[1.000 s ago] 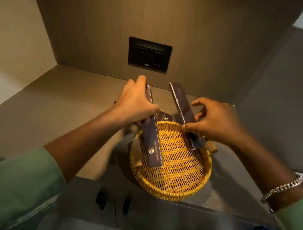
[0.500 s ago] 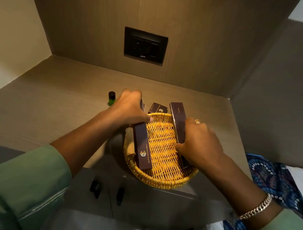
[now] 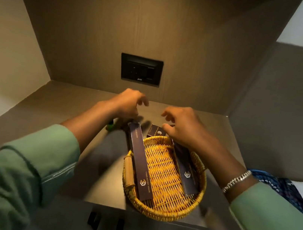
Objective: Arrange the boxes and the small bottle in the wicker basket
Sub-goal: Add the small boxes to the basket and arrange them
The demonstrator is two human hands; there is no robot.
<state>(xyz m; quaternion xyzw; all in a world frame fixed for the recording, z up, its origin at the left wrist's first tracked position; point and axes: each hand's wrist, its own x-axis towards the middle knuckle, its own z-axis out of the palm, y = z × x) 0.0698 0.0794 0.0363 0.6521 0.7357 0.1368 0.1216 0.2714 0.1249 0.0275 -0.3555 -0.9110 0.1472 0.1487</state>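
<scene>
A round yellow wicker basket (image 3: 159, 212) sits at the shelf's front edge. One long dark box (image 3: 140, 160) lies along its left side, its far end jutting over the rim. A second long dark box (image 3: 185, 169) lies along the right side. A smaller dark box (image 3: 155, 132) rests on the shelf just behind the basket. A small green bottle (image 3: 110, 126) stands left of it, mostly hidden by my left arm. My left hand (image 3: 129, 102) hovers above and behind the basket, fingers apart, holding nothing. My right hand (image 3: 181, 126) hovers over the smaller box, fingers loosely curled and empty.
The wooden shelf (image 3: 52, 112) is an alcove with walls at the back and on both sides. A black socket plate (image 3: 140, 69) is set in the back wall. Patterned blue fabric (image 3: 281, 185) lies to the right. A wooden handle (image 3: 129, 167) is fixed on the basket's left rim.
Both hands have let go of the long boxes, which now lie in the basket, and have lifted away toward the back of the shelf.
</scene>
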